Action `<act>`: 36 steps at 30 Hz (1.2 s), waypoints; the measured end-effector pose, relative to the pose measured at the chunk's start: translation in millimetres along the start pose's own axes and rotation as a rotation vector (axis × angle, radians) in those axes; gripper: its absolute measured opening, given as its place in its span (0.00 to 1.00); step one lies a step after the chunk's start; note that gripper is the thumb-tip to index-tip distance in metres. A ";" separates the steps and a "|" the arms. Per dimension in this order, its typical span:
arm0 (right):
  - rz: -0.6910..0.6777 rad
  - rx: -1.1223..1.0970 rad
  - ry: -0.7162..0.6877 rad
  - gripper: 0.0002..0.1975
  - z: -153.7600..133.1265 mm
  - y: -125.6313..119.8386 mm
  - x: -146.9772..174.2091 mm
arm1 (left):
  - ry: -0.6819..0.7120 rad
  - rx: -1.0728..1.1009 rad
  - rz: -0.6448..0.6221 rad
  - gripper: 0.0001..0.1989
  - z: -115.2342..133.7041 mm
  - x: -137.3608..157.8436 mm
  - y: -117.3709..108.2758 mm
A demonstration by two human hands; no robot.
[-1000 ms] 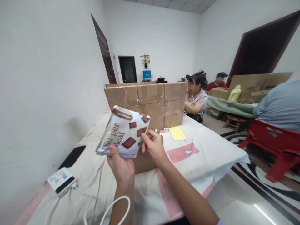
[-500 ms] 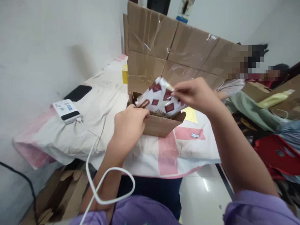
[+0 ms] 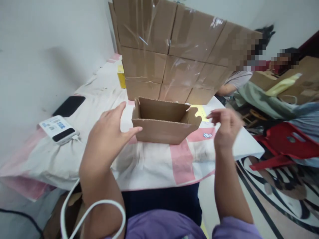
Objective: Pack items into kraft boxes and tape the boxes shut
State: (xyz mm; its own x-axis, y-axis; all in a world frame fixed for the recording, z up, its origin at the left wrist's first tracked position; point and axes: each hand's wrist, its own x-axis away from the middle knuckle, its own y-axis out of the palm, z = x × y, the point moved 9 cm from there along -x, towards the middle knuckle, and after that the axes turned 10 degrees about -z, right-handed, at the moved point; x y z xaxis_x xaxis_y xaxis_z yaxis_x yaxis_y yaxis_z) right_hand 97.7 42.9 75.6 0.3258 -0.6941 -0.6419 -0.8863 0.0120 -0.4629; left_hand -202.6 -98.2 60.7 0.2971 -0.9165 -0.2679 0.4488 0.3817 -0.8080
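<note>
A small brown cardboard box [image 3: 161, 131] stands upright on the cloth-covered table with its top uncovered. Bare inner walls show; its bottom is hidden behind the front panel. At its left end my left hand [image 3: 107, 132] is open, thumb stretched to the front left corner, with no grip on the box. To the right of the box, my right hand [image 3: 225, 127] hangs a little blurred, fingers loosely bent and apart, with nothing in them. No white-and-brown packet is in sight.
Taped cardboard boxes [image 3: 169, 53] form a wall behind the small box. On the left lie a white device [image 3: 58, 129] with a cable and a black phone [image 3: 69, 106]. A yellow box [image 3: 121, 76] is farther back. A red chair [image 3: 294, 139] and other people are at right.
The white-and-brown packet that my right hand held over the box is out of view. My left hand has let go of the box rim, and my right hand has moved right and lower.
</note>
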 end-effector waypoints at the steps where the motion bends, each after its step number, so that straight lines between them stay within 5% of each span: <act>1: 0.008 -0.037 0.015 0.29 8.8 5.9 15.2 | 0.027 0.100 -0.083 0.36 -4.4 -6.1 10.1; 5: -0.038 -0.228 0.076 0.33 25.9 57.5 42.0 | 0.087 0.514 -0.331 0.19 -1.1 -24.4 51.6; 8: -0.040 -0.269 0.120 0.27 33.4 70.1 34.3 | 0.053 0.621 -0.211 0.17 -1.7 -32.8 57.6; 12: 0.011 -0.180 0.222 0.12 55.3 56.9 22.1 | 0.024 0.420 0.014 0.23 -1.2 -36.4 53.1; 15: 0.013 -0.151 0.229 0.19 59.6 53.4 14.6 | 0.035 0.121 0.089 0.35 12.8 -36.6 50.3; 19: -0.085 -0.193 0.054 0.24 38.8 63.7 3.3 | 0.088 -0.113 -0.001 0.31 33.3 -35.1 58.1; 22: 0.019 -0.231 -0.002 0.13 37.0 59.8 7.6 | 0.157 -0.168 -0.061 0.26 41.1 -28.2 64.5; 28: 0.118 -0.329 -0.056 0.15 46.8 74.2 14.2 | 0.227 -0.355 -0.098 0.24 42.8 -9.9 72.9; 31: 0.105 -0.459 0.104 0.17 75.6 86.4 -4.9 | 0.215 -0.480 -0.092 0.33 41.3 -10.3 71.3; 36: 0.019 -0.269 0.661 0.13 163.1 85.2 -34.0 | 0.191 -0.461 -0.190 0.30 26.4 -29.7 65.4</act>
State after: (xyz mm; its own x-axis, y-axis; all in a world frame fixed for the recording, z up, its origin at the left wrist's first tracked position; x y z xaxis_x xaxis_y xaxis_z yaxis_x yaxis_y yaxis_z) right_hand 64.8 184.9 -41.7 0.1176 -0.9876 -0.1043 -0.9681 -0.0906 -0.2336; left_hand -159.9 -42.9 29.7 0.0687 -0.9863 -0.1501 0.0502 0.1537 -0.9868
